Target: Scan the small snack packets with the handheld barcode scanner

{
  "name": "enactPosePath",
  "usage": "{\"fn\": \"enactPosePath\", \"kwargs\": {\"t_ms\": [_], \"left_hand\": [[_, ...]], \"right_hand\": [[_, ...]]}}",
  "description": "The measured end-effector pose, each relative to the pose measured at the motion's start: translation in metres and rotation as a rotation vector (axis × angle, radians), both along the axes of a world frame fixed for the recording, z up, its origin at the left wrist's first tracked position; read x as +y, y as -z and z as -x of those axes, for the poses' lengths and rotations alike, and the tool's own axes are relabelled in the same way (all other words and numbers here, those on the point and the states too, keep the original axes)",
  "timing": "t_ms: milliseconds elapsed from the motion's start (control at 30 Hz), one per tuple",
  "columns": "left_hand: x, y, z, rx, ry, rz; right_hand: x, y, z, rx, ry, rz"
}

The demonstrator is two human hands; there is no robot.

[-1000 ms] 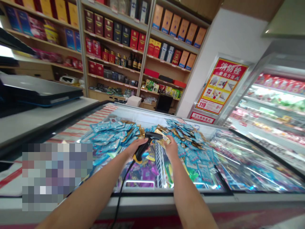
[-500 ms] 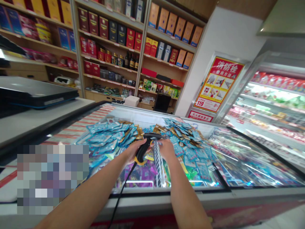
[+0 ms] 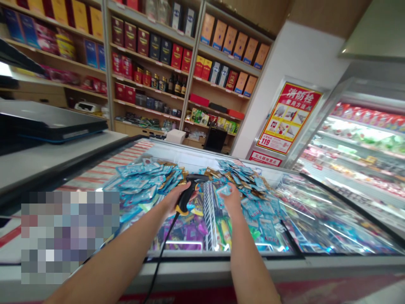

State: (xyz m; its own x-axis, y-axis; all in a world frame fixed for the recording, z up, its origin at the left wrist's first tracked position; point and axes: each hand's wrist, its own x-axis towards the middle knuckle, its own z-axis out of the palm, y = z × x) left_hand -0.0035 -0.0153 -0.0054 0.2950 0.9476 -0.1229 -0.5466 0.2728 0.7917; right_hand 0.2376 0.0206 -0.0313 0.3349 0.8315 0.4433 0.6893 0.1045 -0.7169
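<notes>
My left hand [image 3: 179, 196] is wrapped round the handle of a black and yellow barcode scanner [image 3: 187, 197], its head pointing right and its cord running down toward me. To the right of the scanner, my right hand [image 3: 233, 198] has its fingers closed on a light blue packet [image 3: 224, 191]. Both hands are over the chest freezer, on either side of a white wire divider [image 3: 209, 211]. A heap of blue packets [image 3: 139, 181] lies beyond my left hand. Another pile of blue and brown packets [image 3: 257, 196] lies to the right of my right hand.
The freezer's front rim [image 3: 202, 258] runs below my forearms. At the left is a counter with a flat dark device [image 3: 53, 120]. Behind stand shelves of boxed bottles [image 3: 155, 46], a fire-hydrant poster [image 3: 283, 116] and a lit refrigerated display [image 3: 363, 147].
My right hand has moved right, away from the scanner, with a blue packet now visible in its fingers. The scanner in my left hand has shifted slightly left.
</notes>
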Motion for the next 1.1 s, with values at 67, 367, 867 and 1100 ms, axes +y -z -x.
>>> {"fn": "enactPosePath", "kwargs": {"t_ms": [67, 367, 867, 1100], "left_hand": [[-0.002, -0.001, 0.001, 0.034, 0.012, -0.027], [0.0, 0.004, 0.0, 0.18, 0.022, -0.121], [-0.004, 0.0, -0.003, 0.169, -0.037, -0.105], [-0.003, 0.002, -0.003, 0.166, -0.025, -0.101]], "right_hand": [[0.005, 0.005, 0.007, 0.134, -0.045, -0.036], [0.019, 0.024, 0.02, 0.347, -0.189, -0.05], [0.013, 0.021, 0.022, 0.278, -0.158, -0.062], [0.02, 0.031, 0.016, 0.247, -0.21, -0.086]]}}
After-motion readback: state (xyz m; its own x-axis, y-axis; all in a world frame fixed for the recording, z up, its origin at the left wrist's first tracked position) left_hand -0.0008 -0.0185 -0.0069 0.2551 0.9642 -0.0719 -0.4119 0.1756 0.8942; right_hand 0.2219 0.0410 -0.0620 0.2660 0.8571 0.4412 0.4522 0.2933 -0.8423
